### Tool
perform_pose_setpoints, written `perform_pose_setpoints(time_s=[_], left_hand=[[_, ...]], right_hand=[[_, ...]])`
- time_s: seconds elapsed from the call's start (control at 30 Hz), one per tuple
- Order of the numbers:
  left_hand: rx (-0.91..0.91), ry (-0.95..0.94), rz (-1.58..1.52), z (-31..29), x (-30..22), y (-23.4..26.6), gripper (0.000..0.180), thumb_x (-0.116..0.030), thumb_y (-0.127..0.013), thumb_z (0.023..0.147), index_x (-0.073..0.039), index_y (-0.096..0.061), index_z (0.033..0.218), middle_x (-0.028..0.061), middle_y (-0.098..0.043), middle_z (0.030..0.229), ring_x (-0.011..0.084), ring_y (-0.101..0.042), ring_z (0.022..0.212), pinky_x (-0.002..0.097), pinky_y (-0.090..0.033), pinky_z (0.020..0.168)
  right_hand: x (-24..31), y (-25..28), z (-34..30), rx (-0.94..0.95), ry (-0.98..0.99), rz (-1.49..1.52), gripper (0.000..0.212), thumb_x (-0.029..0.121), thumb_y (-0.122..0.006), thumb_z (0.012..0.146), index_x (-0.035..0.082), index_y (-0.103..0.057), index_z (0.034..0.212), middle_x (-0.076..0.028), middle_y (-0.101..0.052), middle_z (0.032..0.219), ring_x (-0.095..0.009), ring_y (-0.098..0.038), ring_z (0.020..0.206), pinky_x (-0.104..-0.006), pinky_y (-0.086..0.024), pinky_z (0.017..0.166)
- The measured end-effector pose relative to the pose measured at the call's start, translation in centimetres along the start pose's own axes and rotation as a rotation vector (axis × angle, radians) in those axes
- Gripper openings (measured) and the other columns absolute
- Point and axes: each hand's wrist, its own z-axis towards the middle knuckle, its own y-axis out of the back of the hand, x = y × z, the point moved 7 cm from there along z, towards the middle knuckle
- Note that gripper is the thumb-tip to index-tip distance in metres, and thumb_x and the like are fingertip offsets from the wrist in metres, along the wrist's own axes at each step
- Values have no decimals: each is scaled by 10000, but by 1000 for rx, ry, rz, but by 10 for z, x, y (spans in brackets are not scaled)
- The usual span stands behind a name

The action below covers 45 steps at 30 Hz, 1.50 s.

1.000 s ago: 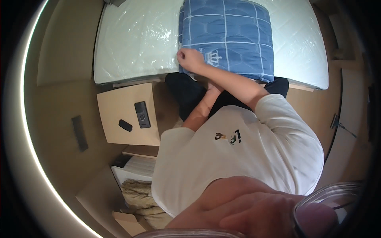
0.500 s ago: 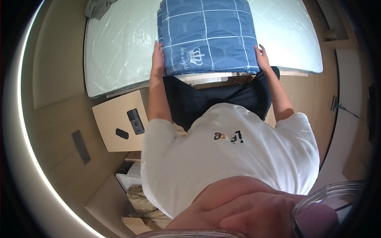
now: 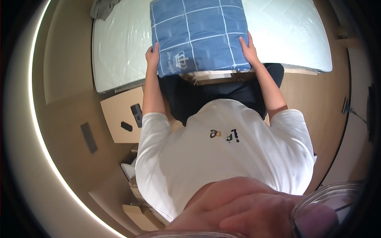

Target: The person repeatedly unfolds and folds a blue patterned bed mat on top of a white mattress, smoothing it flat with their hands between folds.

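A folded blue quilted pad (image 3: 206, 27) with a white grid and a pale crown print lies across the front part of the bed, in front of me. My left hand (image 3: 152, 57) grips its left edge, thumb along the upper side. On the opposite edge my right hand (image 3: 249, 51) is closed, its thumb on top and some fingers hidden. Beneath and around the pad is a mattress (image 3: 123, 51) in clear shiny plastic. Whether the pad rests fully on it or is slightly raised, I cannot tell.
A grey cloth (image 3: 104, 8) lies at the mattress's far left corner. Left of my legs stands a pale bedside cabinet (image 3: 119, 111) with a dark device (image 3: 136, 115) and a small black object (image 3: 126, 126) on top. A long-handled cleaning tool (image 3: 346, 106) is at the right wall.
Both hands have shifted the pad to the left across the mattress, and it now sits slightly turned. My right thumb has come over its top. The view has shifted a little.
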Motion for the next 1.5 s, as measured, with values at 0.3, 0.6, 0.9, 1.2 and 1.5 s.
perform_pose_setpoints(time_s=[0.3, 0.6, 0.9, 1.2, 1.5], left_hand=[[255, 115, -267, 11, -2, -20, 880, -570, -641, 955, 63, -394, 1513, 220, -520, 1471, 309, -493, 1372, 387, -393, 1134], [-32, -164, -17, -7, -42, 16, 637, -387, -671, 982, 23, -514, 1443, 196, -627, 1348, 259, -649, 1150, 389, -520, 971], [-552, -1585, -581, -390, -339, 204, 267, -167, -550, 991, 30, -666, 1129, 126, -674, 1116, 231, -621, 1037, 336, -487, 897], [-109, -1810, -1265, -467, -376, 199, 148, 87, -646, 793, 1, -605, 907, 77, -572, 973, 234, -567, 990, 333, -466, 777], [-101, -1112, -853, -324, -308, 149, 210, -152, -527, 1006, -83, -725, 999, 118, -626, 1022, 208, -582, 998, 350, -483, 839]], right_hand=[[-5, -4, 22, 137, -228, 449, 982, 576, -662, 937, 1, -230, 1607, -247, -406, 1562, -319, -444, 1416, -398, -381, 1154], [38, -2, 34, 165, -217, 310, 947, 595, -676, 920, -18, -337, 1557, -225, -548, 1432, -291, -546, 1297, -392, -441, 1091], [-136, 13, -106, 154, -501, 600, 510, 472, -343, 1100, 88, -570, 1346, -78, -640, 778, -192, -636, 649, -310, -541, 659], [-119, 25, -95, -223, -344, 123, 527, 450, -498, 1014, 26, -774, 866, -91, -666, 728, -174, -590, 703, -326, -470, 713], [92, 97, -66, 187, -7, 1511, 820, 641, -283, 1002, 70, -309, 1590, -256, -275, 1619, -432, -323, 1454, -529, -292, 1194]])
